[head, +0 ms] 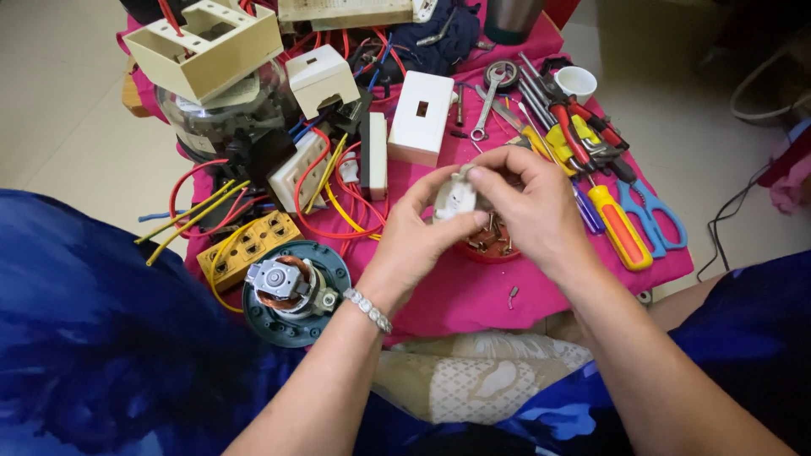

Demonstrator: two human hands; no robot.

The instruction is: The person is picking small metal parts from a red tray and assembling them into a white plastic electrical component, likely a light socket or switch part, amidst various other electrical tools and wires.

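White plastic fitting (456,198), likely light, stiff and brittle, sits pinched between both hands. Left hand (414,236) and right hand (528,207) clamp its edges, the safest hold.

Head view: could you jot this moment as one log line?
left hand: holds small white part | right hand: fingers on same part | below: red dish of screws

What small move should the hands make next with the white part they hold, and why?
Probably a slight turn of the small white part to bring its working face toward the camera. Both the left hand and right hand pinch it above the red dish of small metal pieces, and fingers cover most of it, so its details cannot be made out.
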